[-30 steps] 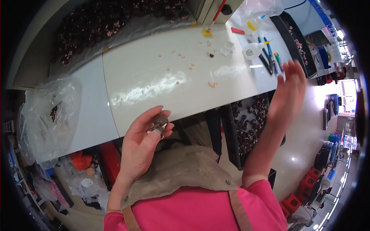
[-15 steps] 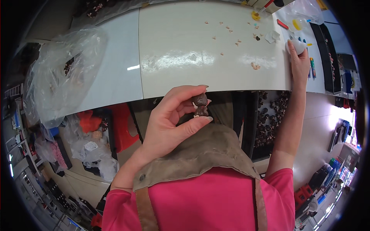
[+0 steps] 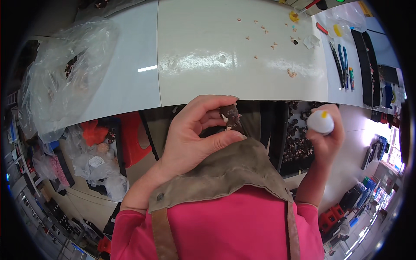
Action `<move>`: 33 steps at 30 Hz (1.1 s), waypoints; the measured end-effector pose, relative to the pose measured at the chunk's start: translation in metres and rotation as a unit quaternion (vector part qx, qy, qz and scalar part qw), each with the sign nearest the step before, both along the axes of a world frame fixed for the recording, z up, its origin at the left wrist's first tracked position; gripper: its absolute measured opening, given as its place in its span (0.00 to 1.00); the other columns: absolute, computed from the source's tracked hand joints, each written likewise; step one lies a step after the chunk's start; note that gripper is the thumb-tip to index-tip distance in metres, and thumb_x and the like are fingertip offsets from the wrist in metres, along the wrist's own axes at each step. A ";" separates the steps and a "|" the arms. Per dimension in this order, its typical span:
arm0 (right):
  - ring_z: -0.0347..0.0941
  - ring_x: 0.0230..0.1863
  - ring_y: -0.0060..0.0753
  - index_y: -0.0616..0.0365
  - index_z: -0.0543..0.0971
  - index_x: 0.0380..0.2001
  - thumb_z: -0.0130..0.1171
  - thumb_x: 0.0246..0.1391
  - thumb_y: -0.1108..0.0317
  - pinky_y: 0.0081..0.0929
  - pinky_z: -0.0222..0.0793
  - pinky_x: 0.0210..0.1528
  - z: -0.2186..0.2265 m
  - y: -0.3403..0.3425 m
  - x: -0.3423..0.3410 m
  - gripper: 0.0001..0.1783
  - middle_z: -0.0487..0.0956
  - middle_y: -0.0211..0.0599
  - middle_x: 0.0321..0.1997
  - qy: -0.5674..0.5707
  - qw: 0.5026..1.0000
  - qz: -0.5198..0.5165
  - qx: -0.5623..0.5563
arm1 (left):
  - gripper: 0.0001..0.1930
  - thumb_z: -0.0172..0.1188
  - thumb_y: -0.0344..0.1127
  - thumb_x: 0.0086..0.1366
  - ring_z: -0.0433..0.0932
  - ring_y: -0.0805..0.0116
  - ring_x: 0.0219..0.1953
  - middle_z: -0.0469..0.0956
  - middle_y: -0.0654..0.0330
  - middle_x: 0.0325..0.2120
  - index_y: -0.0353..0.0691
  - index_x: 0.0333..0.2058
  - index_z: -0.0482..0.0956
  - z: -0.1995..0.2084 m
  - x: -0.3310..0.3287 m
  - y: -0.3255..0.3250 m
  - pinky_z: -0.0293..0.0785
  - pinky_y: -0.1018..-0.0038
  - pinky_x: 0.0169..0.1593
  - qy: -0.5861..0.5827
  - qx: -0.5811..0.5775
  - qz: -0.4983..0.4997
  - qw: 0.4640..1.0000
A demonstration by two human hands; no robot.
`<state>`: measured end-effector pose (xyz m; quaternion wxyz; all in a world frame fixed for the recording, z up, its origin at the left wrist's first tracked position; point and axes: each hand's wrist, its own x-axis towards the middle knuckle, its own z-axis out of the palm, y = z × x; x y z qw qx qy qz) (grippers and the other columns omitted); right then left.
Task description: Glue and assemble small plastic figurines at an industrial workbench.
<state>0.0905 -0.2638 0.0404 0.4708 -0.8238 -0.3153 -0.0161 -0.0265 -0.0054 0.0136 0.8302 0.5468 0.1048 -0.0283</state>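
Observation:
Between the thumb and fingers of my left hand [image 3: 190,130] is a small dark brown figurine [image 3: 232,118] with pale pinkish bits on it. It is held up in front of my apron, just off the table's near edge. My right hand [image 3: 327,141] is wrapped around a white squeeze bottle [image 3: 320,121] with a yellow tip. The bottle is raised at the right, above a black tray [image 3: 298,149] that holds many similar small dark figures. A gap separates the bottle from the figurine.
Small pinkish pieces [image 3: 291,73] lie scattered over the white table [image 3: 195,39]. Pliers [image 3: 343,60] and a green-labelled tube [image 3: 351,79] are at the right, beside a long black tray [image 3: 366,65]. A clear plastic bag [image 3: 93,47] covers the left side; a red stool [image 3: 132,141] stands below.
My right hand has lifted the white bottle off the table's right side and brought it back toward me. My left hand has tilted the figurine slightly.

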 end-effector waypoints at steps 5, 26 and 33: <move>0.67 0.26 0.30 0.62 0.76 0.29 0.70 0.31 0.45 0.25 0.61 0.29 0.000 0.012 -0.009 0.31 0.74 0.34 0.25 0.017 0.997 0.057 -0.050 | 0.25 0.68 0.25 0.51 0.73 0.77 0.44 0.69 0.64 0.42 0.37 0.49 0.71 0.001 -0.003 0.001 0.70 0.79 0.50 -0.004 0.009 -0.003 1.000; 0.70 0.22 0.33 0.59 0.77 0.24 0.73 0.26 0.48 0.24 0.64 0.23 0.006 0.037 -0.010 0.27 0.73 0.34 0.21 -0.007 0.980 0.133 -0.146 | 0.25 0.71 0.29 0.48 0.73 0.78 0.40 0.70 0.64 0.42 0.37 0.46 0.72 -0.002 -0.005 0.007 0.71 0.81 0.46 -0.010 0.023 -0.010 1.000; 0.70 0.22 0.32 0.59 0.77 0.24 0.73 0.26 0.49 0.24 0.64 0.23 0.007 0.039 -0.011 0.27 0.73 0.33 0.21 -0.006 0.979 0.140 -0.151 | 0.25 0.71 0.30 0.47 0.73 0.78 0.39 0.70 0.64 0.41 0.37 0.45 0.72 -0.003 -0.006 0.007 0.71 0.81 0.45 -0.008 0.022 -0.007 1.000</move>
